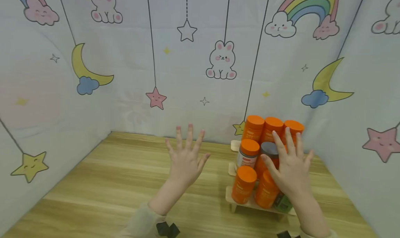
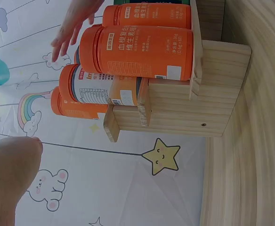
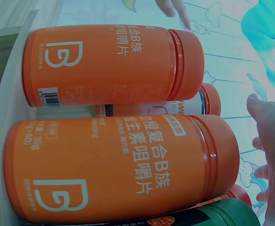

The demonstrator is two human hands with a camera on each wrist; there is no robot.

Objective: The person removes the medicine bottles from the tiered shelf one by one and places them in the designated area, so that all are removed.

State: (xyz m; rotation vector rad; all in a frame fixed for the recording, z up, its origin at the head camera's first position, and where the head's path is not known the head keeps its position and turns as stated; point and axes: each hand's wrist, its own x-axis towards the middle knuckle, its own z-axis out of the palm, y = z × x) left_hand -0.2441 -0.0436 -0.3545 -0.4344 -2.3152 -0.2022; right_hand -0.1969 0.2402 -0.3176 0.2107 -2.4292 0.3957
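Observation:
My left hand is held up over the table with its fingers spread, touching nothing. My right hand is also spread, in front of the right side of a stepped wooden rack; it hides some of the bottles there. On the rack's tiers stand several orange supplement bottles, such as the front left bottle and the bottle beside it. A white-labelled bottle and a grey-capped bottle stand on the middle tier. A green bottle is partly covered by my right wrist.
The wood-grain table extends left of the rack. Printed cloth walls with rabbits, stars and rainbows enclose the back and both sides. In the left wrist view, the rack's stepped side panel shows.

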